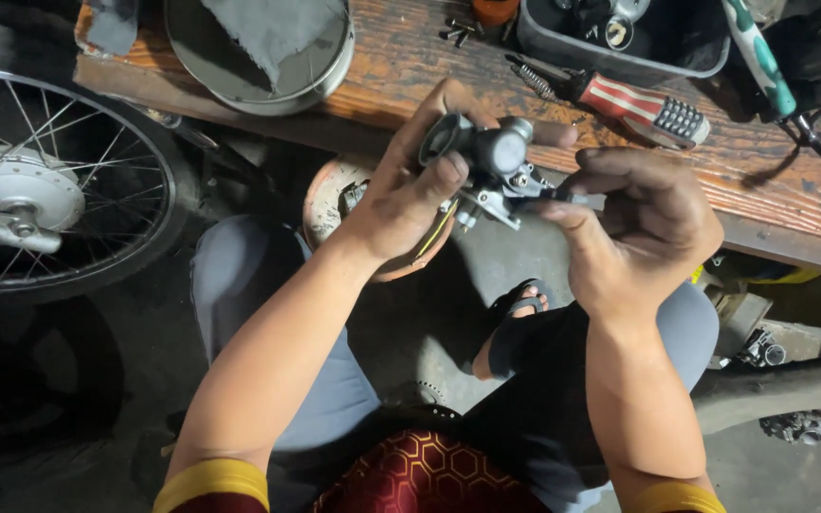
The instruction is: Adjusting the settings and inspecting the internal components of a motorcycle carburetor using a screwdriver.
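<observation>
We are gripping a small grey carburettor [486,166] with the fingers of our left hand [410,190], while our right hand [643,228] fingers are pinching its side, just off the desk [429,66] near edge.

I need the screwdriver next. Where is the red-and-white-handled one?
In the head view, the screwdriver lies on the wooden bench at upper right, just beyond the right hand, in front of the grey tray.

A worn orange-brown wooden workbench [772,180] crosses the upper frame; a spoked motorcycle wheel [49,180] stands at left over dim grey concrete floor [420,332].
</observation>
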